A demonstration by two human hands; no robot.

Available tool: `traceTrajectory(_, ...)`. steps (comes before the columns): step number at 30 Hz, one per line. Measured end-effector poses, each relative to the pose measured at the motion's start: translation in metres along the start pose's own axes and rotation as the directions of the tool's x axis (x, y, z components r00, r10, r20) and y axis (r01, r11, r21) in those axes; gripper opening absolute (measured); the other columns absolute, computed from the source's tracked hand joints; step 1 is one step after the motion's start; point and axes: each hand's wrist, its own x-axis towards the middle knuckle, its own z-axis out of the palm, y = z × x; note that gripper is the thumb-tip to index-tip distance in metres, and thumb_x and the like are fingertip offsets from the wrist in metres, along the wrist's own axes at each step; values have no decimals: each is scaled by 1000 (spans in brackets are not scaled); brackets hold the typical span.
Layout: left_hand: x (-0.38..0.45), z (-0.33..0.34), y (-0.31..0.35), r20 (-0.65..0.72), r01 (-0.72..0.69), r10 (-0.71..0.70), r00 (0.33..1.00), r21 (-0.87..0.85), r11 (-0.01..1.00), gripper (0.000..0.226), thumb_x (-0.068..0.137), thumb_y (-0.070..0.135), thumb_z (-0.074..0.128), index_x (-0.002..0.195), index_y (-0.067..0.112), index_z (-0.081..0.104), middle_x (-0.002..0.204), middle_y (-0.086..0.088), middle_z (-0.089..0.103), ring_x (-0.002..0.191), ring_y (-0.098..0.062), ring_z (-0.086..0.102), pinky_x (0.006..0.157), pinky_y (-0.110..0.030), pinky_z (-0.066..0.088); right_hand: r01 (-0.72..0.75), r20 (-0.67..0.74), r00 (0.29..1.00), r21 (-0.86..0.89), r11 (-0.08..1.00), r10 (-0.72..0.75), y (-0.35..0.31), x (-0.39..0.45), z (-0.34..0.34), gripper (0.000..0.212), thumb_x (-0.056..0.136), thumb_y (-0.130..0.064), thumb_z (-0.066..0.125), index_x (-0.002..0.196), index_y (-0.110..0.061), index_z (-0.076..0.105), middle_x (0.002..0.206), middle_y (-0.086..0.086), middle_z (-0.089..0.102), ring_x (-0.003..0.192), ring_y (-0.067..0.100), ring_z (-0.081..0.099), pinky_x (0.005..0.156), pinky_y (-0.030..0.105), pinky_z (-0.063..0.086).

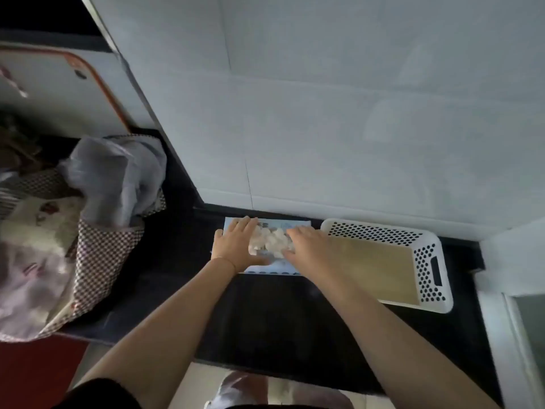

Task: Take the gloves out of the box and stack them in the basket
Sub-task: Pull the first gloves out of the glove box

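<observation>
The gloves (272, 242) sit as a crumpled white wad poking out of the opening on top of the box (295, 224), a flat pale blue carton lying on the dark desk (265, 314) against the wall. Both hands are on that wad. The left hand (237, 246) lies at its nine o'clock side, palm down on the box top, fingers (246, 224) straight and close together, their tips reaching toward twelve o'clock and the edge of the hand touching the gloves. The right hand (306, 246) comes in from three o'clock, its fingers (290, 231) bent down onto the gloves; whether they actually pinch the material or only press on it, I cannot tell through the blur. At three o'clock of the box, just beside it, stands the basket (427, 261), white plastic with perforated walls and a handle slot, a tan flat floor showing inside. Out at nine o'clock, well apart, a checkered fabric bag (97, 252) slumps on the desk with a grey plastic bag (118, 175) bunched at its mouth.
</observation>
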Motion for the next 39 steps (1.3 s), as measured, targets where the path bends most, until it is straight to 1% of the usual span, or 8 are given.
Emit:
traceTrajectory(3,3,1,-12,33,-31,33,999,-71,997,112,68,79,63,156,33,11,164,12,9,152,-15,0,115,-54,27,-77,-5,997,85,993,77,-16,9,7,46,92,-45,60,129,-20,52,121,-2,59,117,22,52,93,33,32)
traceTrajectory(7,10,5,-24,41,-84,92,995,-167,982,115,70,70,69,156,35,2,163,13,11,152,-14,-4,115,-52,26,-156,-11,987,162,974,160,-41,22,18,63,89,-51,63,142,-22,43,149,6,37,128,25,47,110,39,27)
traceTrajectory(11,12,11,-31,23,-130,136,990,-174,976,112,74,63,71,155,35,-2,164,10,11,152,-16,-6,118,-51,23,-202,-12,979,143,969,205,-61,29,26,53,91,-49,61,139,-30,47,159,4,23,136,26,39,117,48,22)
traceTrajectory(18,19,14,-41,25,-201,208,978,-167,965,116,74,64,71,155,34,-7,165,11,9,152,-16,-8,120,-51,18,-311,-24,947,172,935,320,-77,31,28,20,100,-33,52,116,-28,62,149,0,35,127,23,45,109,44,29)
traceTrajectory(28,14,10,-54,-38,-265,263,964,-88,960,118,68,80,60,154,35,-6,161,6,17,150,-21,9,117,-57,23,-337,-17,930,354,872,367,-80,34,20,18,93,-45,59,99,-28,62,133,-5,42,94,12,51,108,49,30)
traceTrajectory(32,9,15,-59,-89,-276,266,960,-136,952,116,70,73,65,155,32,-1,157,8,27,147,-15,20,119,-49,21,-311,81,950,169,935,302,-86,36,26,24,85,-41,68,104,-28,59,135,-4,39,119,17,48,105,44,26)
traceTrajectory(35,10,17,-62,-88,-274,262,961,-187,943,115,70,72,67,156,31,3,157,6,30,149,-16,19,121,-45,17,-323,6,944,220,920,330,-83,37,31,5,92,-30,64,93,-26,62,127,-4,44,110,16,52,106,43,26)
traceTrajectory(39,8,15,-61,-61,-250,242,968,-196,948,117,70,71,69,156,31,1,159,7,26,150,-15,15,123,-45,12,-313,-85,928,351,882,363,-76,36,28,14,95,-30,60,89,-21,70,120,-6,51,99,13,58,107,45,28)
